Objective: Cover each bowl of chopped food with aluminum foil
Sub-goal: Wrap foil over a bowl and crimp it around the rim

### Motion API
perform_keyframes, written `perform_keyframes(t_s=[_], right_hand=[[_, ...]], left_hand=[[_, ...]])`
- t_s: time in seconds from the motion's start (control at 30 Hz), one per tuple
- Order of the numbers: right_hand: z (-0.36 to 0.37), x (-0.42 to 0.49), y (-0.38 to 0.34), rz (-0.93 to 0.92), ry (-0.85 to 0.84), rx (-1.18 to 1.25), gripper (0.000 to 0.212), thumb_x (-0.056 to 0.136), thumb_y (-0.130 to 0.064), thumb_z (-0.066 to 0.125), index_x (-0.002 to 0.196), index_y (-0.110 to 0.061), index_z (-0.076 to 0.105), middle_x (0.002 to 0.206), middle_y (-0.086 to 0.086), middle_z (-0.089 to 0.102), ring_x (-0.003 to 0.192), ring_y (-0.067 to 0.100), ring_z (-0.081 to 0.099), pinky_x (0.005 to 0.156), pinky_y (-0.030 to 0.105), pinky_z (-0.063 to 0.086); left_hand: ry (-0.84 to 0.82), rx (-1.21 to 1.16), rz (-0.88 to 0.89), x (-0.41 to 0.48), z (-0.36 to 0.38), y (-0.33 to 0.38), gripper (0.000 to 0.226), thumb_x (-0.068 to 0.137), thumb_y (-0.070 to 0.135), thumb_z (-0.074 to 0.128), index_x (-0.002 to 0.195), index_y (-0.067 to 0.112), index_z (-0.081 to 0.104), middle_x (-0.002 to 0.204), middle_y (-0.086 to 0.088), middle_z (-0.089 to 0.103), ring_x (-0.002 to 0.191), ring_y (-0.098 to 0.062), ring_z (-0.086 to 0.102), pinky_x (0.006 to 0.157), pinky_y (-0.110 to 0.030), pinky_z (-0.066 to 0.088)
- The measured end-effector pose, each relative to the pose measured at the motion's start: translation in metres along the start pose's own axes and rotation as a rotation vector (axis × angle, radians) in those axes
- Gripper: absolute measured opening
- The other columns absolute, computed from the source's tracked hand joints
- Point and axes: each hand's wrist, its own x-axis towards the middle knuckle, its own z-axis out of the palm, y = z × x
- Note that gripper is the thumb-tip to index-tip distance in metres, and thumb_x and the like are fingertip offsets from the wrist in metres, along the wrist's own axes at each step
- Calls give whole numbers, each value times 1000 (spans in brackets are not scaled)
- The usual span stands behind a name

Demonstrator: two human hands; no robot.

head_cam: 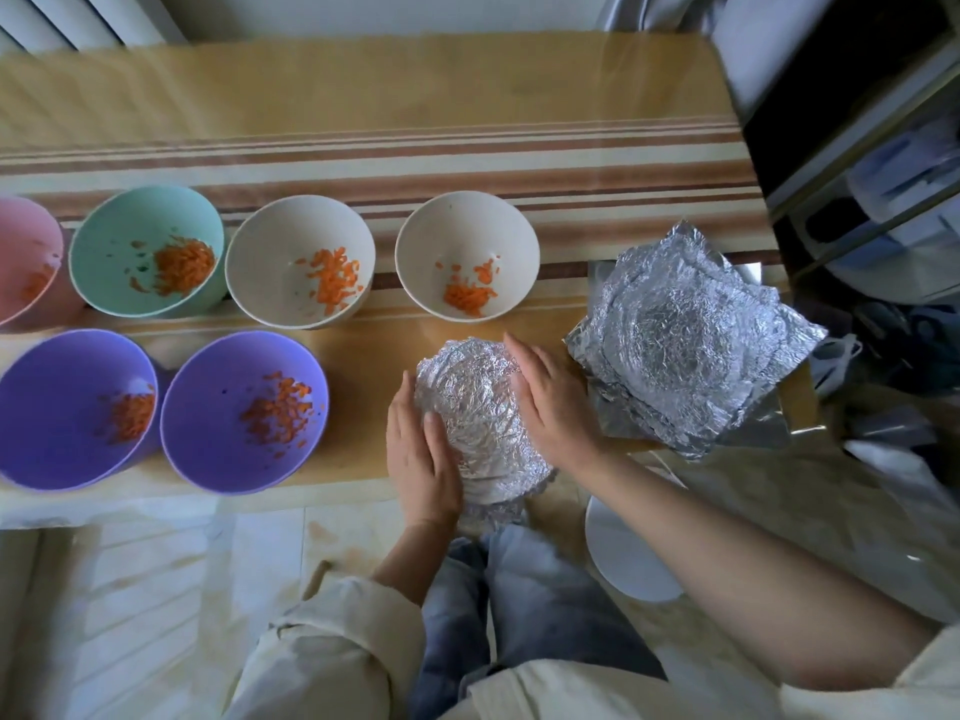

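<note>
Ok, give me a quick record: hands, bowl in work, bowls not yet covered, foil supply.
left hand: flat on the foil-covered bowl, left side
right hand: flat on its right side
uncovered, all with chopped orange food: pink bowl, teal bowl, left white bowl, right white bowl, left purple bowl, right purple bowl
foil stack: crumpled sheets on the table, right of the covered bowl, untouched

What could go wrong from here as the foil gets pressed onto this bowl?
1. The foil-covered bowl sits at the near edge of the table; pressure from the left hand and right hand might tip it toward the lap.
2. The foil stack appears to overhang the table's corner and could slide off.
</note>
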Motion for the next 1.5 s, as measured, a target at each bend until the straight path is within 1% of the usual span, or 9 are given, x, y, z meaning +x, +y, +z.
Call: perform_keyframes(t_s=[0.13, 0.27, 0.4, 0.57, 0.67, 0.8, 1.17, 1.37, 1.5], right_hand=[[1, -1, 1, 29, 43, 70, 44, 102, -21, 32, 140, -3, 44, 120, 9, 60, 97, 16, 58, 80, 26, 48], [2, -3, 1, 69, 46, 116, 40, 103, -20, 34, 138, -6, 47, 125, 9, 60, 107, 19, 59, 92, 28, 47], [-1, 1, -1, 129, 22, 141, 45, 102, -32, 28, 131, -8, 53, 105, -2, 64, 89, 9, 59, 77, 29, 49], [-10, 13, 1, 68, -16, 50, 49, 101, -35, 30, 136, -8, 50, 133, 4, 57, 121, 16, 53, 103, 28, 42], [-7, 26, -8, -103, -103, 45, 42, 100, -23, 38, 133, -2, 52, 131, 12, 57, 120, 22, 54, 107, 19, 32], [0, 31, -12, -96, -91, 68, 34, 96, -7, 49, 127, 4, 56, 119, 16, 62, 107, 27, 59, 99, 6, 25], [-1, 33, -14, -104, -130, -152, 28, 98, -21, 41, 117, -10, 59, 103, 4, 63, 88, 19, 59, 71, 21, 31], [-6, 42, -14, 3, -222, 17, 32, 102, -26, 42, 122, -7, 58, 120, 6, 62, 105, 20, 59, 85, 21, 40], [-19, 29, -10, -15, -113, 8, 42, 99, -31, 39, 131, -7, 51, 128, 6, 58, 118, 19, 54, 98, 39, 46]], left_hand=[[66, -90, -79, 3, 4, -3, 54, 100, 32, 30, 139, 1, 49, 136, 3, 50, 125, -3, 46, 107, -12, 29], [118, -214, -236, 5, 6, -1, 46, 99, 29, 35, 127, 1, 59, 126, -7, 64, 115, -10, 56, 101, -21, 41], [60, -136, -268, 9, 0, 4, 45, 98, 32, 31, 116, 5, 63, 110, -5, 66, 103, -16, 58, 92, -26, 42], [10, 141, 87, 29, -18, 5, 48, 100, 28, 34, 135, 1, 52, 144, -14, 49, 134, -22, 42, 114, -21, 25], [-154, 224, 308, 45, -15, 9, 43, 100, 21, 40, 136, 1, 53, 142, -12, 52, 131, -20, 47, 113, -21, 28], [-301, 270, 287, 56, -6, 3, 42, 98, 25, 38, 132, 9, 59, 128, -5, 64, 114, -22, 58, 97, -21, 39], [-283, 222, 123, 59, -5, 0, 35, 99, 30, 39, 118, 14, 64, 107, 1, 68, 98, -16, 60, 76, -17, 37], [-335, 191, 36, 63, -9, 4, 30, 103, 22, 45, 128, 11, 58, 124, -3, 63, 114, -21, 58, 84, -17, 34], [-242, 178, 64, 48, -28, 3, 40, 101, 28, 44, 132, 3, 51, 131, -10, 56, 118, -24, 55, 96, -22, 37]])
